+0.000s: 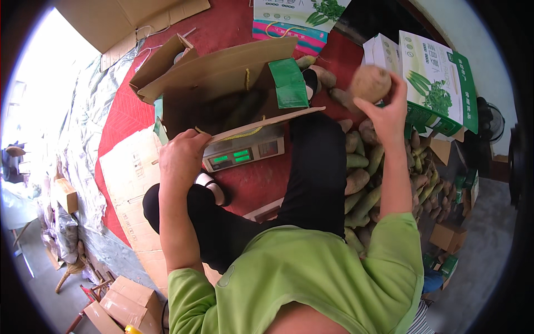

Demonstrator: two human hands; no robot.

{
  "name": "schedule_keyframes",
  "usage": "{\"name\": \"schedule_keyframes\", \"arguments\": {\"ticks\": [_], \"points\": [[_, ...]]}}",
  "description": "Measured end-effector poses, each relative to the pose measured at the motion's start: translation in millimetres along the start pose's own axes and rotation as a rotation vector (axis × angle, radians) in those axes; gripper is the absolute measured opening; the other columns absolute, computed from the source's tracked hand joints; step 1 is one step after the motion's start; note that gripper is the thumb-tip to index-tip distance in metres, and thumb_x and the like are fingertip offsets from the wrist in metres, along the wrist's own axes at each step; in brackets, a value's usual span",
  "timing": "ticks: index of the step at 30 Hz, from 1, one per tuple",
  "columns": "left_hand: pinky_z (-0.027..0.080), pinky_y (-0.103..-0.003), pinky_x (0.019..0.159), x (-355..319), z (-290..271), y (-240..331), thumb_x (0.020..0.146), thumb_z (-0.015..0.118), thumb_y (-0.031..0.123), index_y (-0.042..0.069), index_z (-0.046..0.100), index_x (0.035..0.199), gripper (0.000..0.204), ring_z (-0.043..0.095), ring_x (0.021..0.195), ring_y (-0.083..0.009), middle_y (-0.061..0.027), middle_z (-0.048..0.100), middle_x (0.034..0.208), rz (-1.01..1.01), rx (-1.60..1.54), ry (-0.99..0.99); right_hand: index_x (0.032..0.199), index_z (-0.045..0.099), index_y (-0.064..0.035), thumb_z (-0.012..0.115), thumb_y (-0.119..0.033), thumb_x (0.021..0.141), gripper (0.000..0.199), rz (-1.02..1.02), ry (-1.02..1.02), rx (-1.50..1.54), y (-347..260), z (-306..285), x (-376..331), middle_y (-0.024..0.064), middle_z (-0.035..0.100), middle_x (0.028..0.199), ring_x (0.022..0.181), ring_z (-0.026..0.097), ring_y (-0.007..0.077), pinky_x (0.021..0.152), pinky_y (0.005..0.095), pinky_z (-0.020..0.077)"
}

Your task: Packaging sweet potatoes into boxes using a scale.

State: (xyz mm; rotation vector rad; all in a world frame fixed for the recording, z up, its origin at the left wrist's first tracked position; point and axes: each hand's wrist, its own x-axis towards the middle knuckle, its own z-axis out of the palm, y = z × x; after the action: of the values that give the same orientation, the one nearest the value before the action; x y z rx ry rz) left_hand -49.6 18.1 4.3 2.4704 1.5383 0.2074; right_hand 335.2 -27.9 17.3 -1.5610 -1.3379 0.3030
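Note:
Raised at the right, my right hand is closed round a round, tan root vegetable, slightly blurred; its exact kind is unclear. My left hand grips the near edge of an open cardboard box with yellow cord handles and green end flaps. Deep shadow fills the box, so its contents are hard to make out. Beneath its near side shows a digital scale with lit green displays. To the right of my leg lies a heap of long green radishes and brownish root vegetables.
White and green printed cartons stand beyond my right hand, and another printed carton is at the far side. Flattened cardboard lies left on the red floor covering. More brown boxes sit lower left.

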Motion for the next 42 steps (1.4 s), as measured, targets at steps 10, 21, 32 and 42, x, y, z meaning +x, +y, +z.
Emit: {"name": "schedule_keyframes", "arguments": {"ticks": [10,21,32,42], "points": [[0.048,-0.04,0.063,2.7,3.5,-5.5,0.085,0.063,0.02,0.013,0.072,0.093,0.013,0.063,0.075,-0.0275,-0.0052,0.062,0.078,0.06,-0.034,0.062,0.126,0.049,-0.0157,0.077,-0.001,0.061,0.072,-0.512,-0.663,-0.002,-56.1,167.9,52.9,0.0105,0.054,0.12,0.114,0.052,0.0315,0.096,0.0394,0.0442],[0.05,-0.04,0.068,2.1,0.6,-1.7,0.083,0.059,0.016,0.016,0.071,0.092,0.015,0.064,0.08,-0.0265,-0.0047,0.062,0.078,-0.004,-0.032,0.026,0.11,0.064,-0.0138,0.068,-0.019,0.078,0.033,-0.503,-1.205,-0.65,-40.6,214.1,43.6,0.0137,0.067,0.105,0.101,0.063,0.0295,0.083,0.0413,0.0508],[0.049,-0.04,0.066,4.4,2.6,-3.5,0.086,0.06,0.016,0.015,0.07,0.094,0.013,0.062,0.077,-0.0302,-0.0067,0.061,0.08,0.024,-0.065,0.059,0.115,0.063,-0.0059,0.066,-0.011,0.084,0.032,0.046,-0.452,0.092,14.5,37.1,47.6,0.007,0.068,0.098,0.089,0.063,0.011,0.079,0.0258,0.05],[0.047,-0.039,0.067,8.1,0.8,7.1,0.083,0.063,0.01,0.011,0.07,0.094,0.014,0.062,0.076,-0.0302,-0.0072,0.063,0.083,-0.026,-0.053,0.024,0.104,0.064,-0.008,0.069,-0.016,0.077,0.029,0.449,-0.298,-0.719,207.3,-80.1,-152.8,0.0146,0.068,0.096,0.092,0.064,0.0352,0.078,0.0426,0.0514]]}}
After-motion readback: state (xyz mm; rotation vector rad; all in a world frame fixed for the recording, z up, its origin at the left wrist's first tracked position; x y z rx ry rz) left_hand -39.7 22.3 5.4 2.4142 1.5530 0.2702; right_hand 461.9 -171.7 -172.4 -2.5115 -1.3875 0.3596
